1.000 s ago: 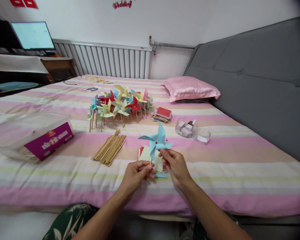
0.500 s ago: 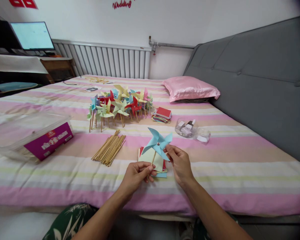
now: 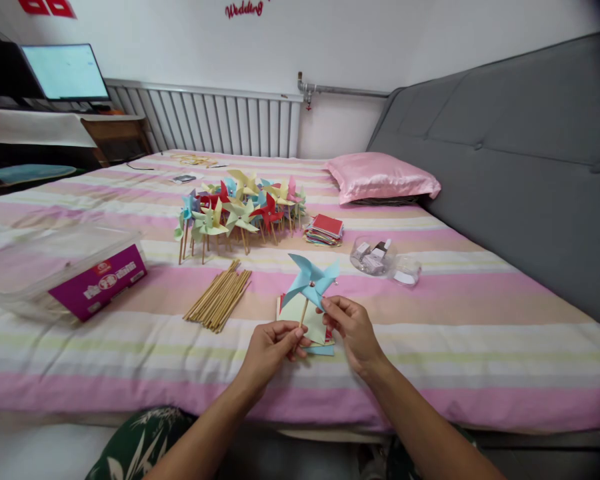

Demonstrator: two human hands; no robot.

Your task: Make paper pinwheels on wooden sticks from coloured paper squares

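Over the near edge of the striped bed (image 3: pixel 430 347), the left hand (image 3: pixel 270 350) pinches the thin wooden stick of a light blue pinwheel (image 3: pixel 310 280) between thumb and fingertips. The right hand (image 3: pixel 353 330) pinches a lower blade of the wheel. Beneath them lies a stack of paper squares (image 3: pixel 293 313), with a bundle of sticks (image 3: pixel 220 297) to the left and finished pinwheels (image 3: pixel 240 210) toward the middle of the bed.

"Wedding" on the wall (image 3: pixel 430 40)
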